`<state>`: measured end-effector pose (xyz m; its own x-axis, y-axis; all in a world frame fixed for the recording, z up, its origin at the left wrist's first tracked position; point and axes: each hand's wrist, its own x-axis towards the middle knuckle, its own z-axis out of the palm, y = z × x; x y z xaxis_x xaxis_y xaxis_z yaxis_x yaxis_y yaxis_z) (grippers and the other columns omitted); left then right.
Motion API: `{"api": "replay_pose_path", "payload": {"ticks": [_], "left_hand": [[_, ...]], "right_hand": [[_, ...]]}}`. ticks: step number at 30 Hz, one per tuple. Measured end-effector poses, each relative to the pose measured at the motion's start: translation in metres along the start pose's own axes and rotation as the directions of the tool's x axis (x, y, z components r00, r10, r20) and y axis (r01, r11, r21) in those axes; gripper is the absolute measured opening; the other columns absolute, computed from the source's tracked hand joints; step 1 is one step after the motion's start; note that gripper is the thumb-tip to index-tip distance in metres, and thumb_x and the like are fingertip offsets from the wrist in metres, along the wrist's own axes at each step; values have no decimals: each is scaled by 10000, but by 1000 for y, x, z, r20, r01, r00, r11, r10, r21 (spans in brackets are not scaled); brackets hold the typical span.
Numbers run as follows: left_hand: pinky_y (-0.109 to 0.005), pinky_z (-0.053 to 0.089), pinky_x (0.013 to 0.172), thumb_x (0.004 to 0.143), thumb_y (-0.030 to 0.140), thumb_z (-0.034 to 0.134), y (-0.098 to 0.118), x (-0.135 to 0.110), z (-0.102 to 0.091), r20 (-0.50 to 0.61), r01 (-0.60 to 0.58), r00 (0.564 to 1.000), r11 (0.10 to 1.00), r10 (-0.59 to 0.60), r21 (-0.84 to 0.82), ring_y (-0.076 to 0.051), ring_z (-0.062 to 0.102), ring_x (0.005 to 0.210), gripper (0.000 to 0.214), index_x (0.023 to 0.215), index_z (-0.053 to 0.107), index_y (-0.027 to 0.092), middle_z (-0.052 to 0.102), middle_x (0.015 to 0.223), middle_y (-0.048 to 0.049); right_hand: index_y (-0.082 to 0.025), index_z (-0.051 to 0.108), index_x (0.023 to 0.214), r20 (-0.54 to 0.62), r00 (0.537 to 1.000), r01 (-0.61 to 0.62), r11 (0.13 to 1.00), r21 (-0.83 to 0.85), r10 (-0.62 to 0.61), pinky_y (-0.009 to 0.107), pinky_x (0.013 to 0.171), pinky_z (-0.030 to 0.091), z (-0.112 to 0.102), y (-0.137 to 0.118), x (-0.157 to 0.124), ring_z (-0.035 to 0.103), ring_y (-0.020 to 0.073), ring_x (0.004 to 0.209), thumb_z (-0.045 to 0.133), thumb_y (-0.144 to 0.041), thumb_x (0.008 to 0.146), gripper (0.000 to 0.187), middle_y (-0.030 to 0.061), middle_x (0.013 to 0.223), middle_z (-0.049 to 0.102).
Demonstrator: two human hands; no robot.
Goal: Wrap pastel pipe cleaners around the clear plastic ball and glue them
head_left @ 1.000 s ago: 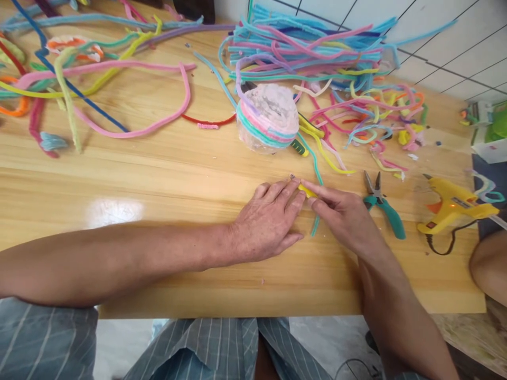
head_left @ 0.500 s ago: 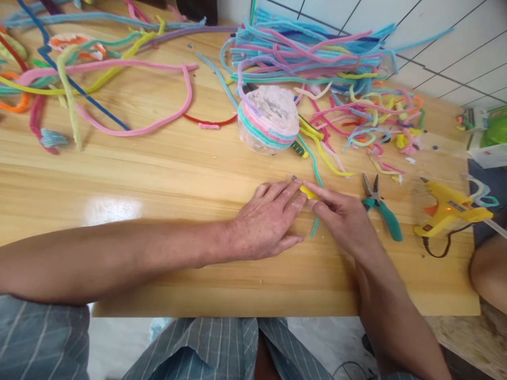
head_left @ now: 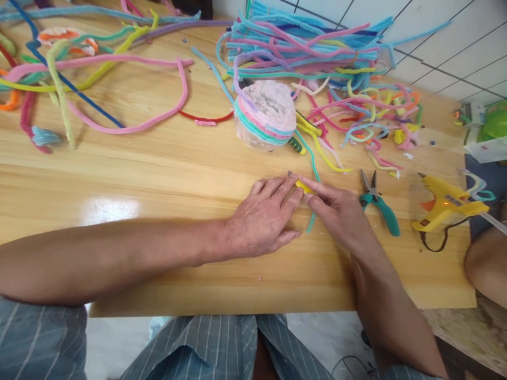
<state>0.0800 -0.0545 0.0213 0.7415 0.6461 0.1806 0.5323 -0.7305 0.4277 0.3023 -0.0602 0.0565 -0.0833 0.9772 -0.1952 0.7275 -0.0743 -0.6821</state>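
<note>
My left hand (head_left: 265,216) lies palm down on the table, fingers stretched out and thumb apart. Its fingertips touch a short, narrow yellow piece (head_left: 304,186) with a small dark tip; I cannot make out its kind. From the other side, my right hand (head_left: 336,214) has its index finger and thumb closed on that piece. A teal pipe cleaner (head_left: 310,224) runs beneath the right fingers. Beyond both hands stands a round, clear-sided form (head_left: 265,113), wrapped partly in purple, pink, blue and teal pipe cleaners. A black-and-yellow handle (head_left: 297,144) pokes out beside it.
Green-handled pliers (head_left: 380,206) and a yellow glue gun (head_left: 446,203) with a lit light lie to the right. A bundle of pipe cleaners (head_left: 301,42) rests by the tiled wall; loose scraps (head_left: 372,116) and longer strands (head_left: 130,126) spread around. Another person's limb (head_left: 485,264) shows at right.
The view has shifted slightly, so everything sits a little further left and higher. Both hands keep nearly the same pose around the yellow piece.
</note>
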Motion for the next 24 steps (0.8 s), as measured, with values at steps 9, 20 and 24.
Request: {"api": "replay_pose_path", "payload": {"ticks": [9, 20, 24], "left_hand": [[-597, 437, 1226, 1034, 555, 771, 1, 1, -2, 39, 1, 999, 1000, 0, -9, -464, 505, 1603, 790, 1589, 563, 33, 482, 1747, -340], [-521, 461, 1144, 1094, 440, 695, 2, -3, -2, 29, -119, 993, 992, 118, 33, -394, 601, 1453, 498, 1456, 702, 99, 621, 1645, -266], [-505, 475, 1104, 1098, 439, 691, 2, -3, -3, 14, -126, 992, 991, 126, 41, -373, 633, 1372, 442, 1389, 737, 110, 632, 1643, -243]], "right_hand": [[-289, 807, 1457, -21, 1000, -19, 999, -50, 18, 470, 967, 687, 1, -1, -2, 864, 287, 984, 624, -292, 1002, 491, 27, 1153, 909], [-297, 834, 1416, -26, 999, -25, 993, -114, 23, 367, 674, 588, -9, 3, -4, 674, 205, 635, 637, -330, 989, 471, -24, 842, 837], [-309, 841, 1407, -22, 1000, -9, 987, -161, 5, 321, 594, 512, -10, 6, -5, 575, 176, 563, 637, -354, 998, 459, -43, 720, 756]]}}
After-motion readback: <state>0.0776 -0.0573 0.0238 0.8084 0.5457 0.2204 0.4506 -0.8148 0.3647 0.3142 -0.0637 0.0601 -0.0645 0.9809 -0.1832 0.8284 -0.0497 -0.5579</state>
